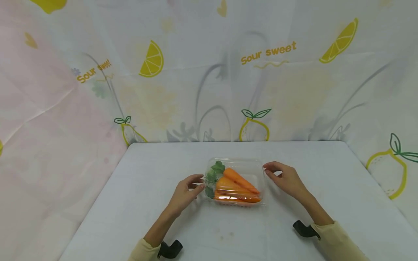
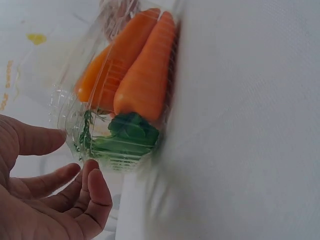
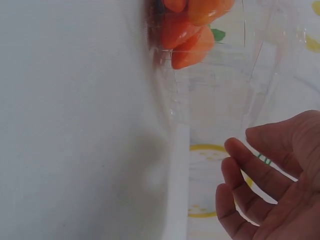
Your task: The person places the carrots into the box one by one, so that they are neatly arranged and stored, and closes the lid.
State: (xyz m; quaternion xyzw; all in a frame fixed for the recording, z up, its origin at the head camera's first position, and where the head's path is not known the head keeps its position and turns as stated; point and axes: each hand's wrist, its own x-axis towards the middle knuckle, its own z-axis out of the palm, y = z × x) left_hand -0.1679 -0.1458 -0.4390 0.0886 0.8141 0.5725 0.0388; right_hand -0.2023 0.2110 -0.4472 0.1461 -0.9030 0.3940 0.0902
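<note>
A clear plastic clamshell box (image 1: 253, 170) lies on the white table with its lid down. Inside are several orange carrots (image 1: 236, 185) and green leafy tops (image 1: 213, 175), the leaves at the box's left end. My left hand (image 1: 186, 192) is at that left end, fingers loosely bent. In the left wrist view its thumb (image 2: 42, 141) is at the lid's edge; whether it touches I cannot tell. Beside the far right corner my right hand (image 1: 285, 179) hovers with relaxed fingers. The right wrist view shows nothing between its thumb and fingertips (image 3: 234, 146).
The white tabletop (image 1: 130, 203) extends around the box on all sides. Behind it hangs a pale curtain (image 1: 196, 90) printed with lemons and lettering. Black curved pieces (image 1: 171, 250) sit at both cream sleeve cuffs. Small faint spots mark the cloth in front of the box.
</note>
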